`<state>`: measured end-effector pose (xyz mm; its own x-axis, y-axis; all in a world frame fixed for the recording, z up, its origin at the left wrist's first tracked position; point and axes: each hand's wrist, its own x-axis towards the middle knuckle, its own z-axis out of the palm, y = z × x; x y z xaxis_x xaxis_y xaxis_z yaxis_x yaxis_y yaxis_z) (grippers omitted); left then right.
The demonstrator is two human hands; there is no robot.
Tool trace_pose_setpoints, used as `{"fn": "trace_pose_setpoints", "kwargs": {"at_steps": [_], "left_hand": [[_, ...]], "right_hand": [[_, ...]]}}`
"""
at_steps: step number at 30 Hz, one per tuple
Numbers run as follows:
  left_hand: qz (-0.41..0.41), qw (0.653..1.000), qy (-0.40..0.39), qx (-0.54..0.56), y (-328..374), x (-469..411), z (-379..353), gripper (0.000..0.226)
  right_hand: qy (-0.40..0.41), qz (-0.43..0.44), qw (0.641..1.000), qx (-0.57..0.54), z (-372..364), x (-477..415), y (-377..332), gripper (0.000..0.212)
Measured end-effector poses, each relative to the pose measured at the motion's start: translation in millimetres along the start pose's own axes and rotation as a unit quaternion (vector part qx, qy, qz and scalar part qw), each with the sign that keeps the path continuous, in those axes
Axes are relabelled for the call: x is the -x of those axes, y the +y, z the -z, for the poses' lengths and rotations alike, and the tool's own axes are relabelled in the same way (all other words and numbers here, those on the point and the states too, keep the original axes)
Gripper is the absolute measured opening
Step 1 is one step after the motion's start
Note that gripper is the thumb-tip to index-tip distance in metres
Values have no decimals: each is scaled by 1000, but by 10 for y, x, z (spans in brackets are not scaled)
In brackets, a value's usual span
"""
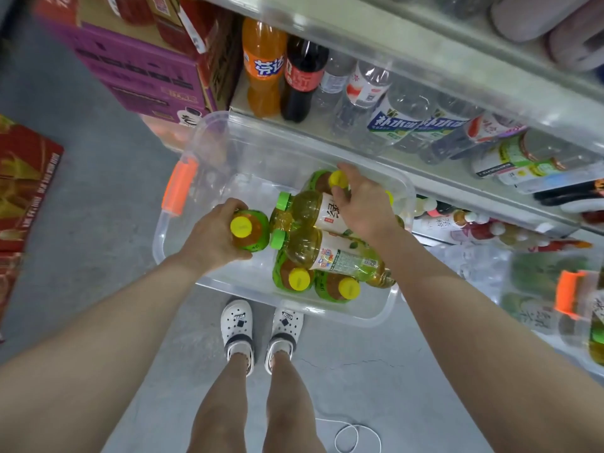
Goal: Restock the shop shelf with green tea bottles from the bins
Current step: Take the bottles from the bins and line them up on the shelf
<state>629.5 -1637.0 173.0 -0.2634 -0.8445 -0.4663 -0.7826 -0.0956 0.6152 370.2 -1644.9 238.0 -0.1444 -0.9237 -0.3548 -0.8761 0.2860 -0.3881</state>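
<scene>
Closest to my camera are two bare legs and a pair of white clogs (260, 328), standing on a grey concrete floor (98, 223). A loop of white cable (356, 434) lies behind the heels. Just past the toes is a clear bin (343, 317) with an orange handle (179, 188) on its left end, pushed up against the foot of the shelving.

I can see both forearms reaching down into that bin. My left hand (209, 238) is wrapped round the shoulder of an upright green tea bottle (251, 235), yellow cap up, at the bin's left side. My right hand (364, 206) is further in, with its fingers curled over the top of a second upright bottle (338, 179) by the far wall.

Between the two hands, two larger green-capped bottles (327, 212) lie on their sides on top of the others, caps pointing left and touching the bottle in my left hand. Two more yellow-capped bottles (322, 282) stand against the near wall, partly under the lower of the two lying bottles.

To the right is another clear bin (529, 276) with an orange handle, its contents blurred.

Beyond, the shelf (425, 173) carries an orange soda bottle (263, 67), a cola bottle (302, 80) and a row of water bottles (392, 119). More drinks sit on the level below. A purple carton (140, 70) is stacked at the far left, and a red carton (26, 178) sits at the left edge.
</scene>
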Motion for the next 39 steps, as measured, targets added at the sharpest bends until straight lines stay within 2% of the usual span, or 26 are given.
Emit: {"fn": "trace_pose_setpoints", "kwargs": {"at_steps": [4, 8, 12, 17, 21, 25, 28, 33, 37, 39], "left_hand": [[54, 994, 83, 50, 158, 47, 228, 78], [24, 987, 142, 69, 402, 99, 604, 81], [-7, 983, 163, 89, 704, 88, 870, 81], [-8, 977, 192, 90, 1047, 162, 1092, 70], [-2, 971, 223, 85, 1126, 250, 1210, 74], [-15, 962, 262, 74, 1105, 428, 1383, 78], [-16, 961, 270, 62, 1125, 590, 1601, 80], [13, 964, 244, 105, 1307, 857, 1853, 82], [20, 967, 208, 146, 1432, 904, 1850, 73], [20, 969, 190, 160, 1468, 886, 1765, 69]], "right_hand": [[-20, -37, 999, -29, 96, -171, -8, 36], [-13, -3, 1000, 18, 67, -158, -79, 35], [17, 41, 998, 42, 102, -26, -162, 36], [20, 96, 992, 83, 381, -19, -387, 42], [39, 155, 985, 70, 536, -19, -667, 39], [67, 167, 984, 22, 680, 56, -964, 39], [77, 139, 986, -50, 786, 214, -1138, 39], [97, 61, 982, -153, 1059, 594, -1167, 42], [176, 48, 967, -178, 1323, 772, -972, 39], [192, 30, 969, -155, 1406, 798, -838, 39]]}}
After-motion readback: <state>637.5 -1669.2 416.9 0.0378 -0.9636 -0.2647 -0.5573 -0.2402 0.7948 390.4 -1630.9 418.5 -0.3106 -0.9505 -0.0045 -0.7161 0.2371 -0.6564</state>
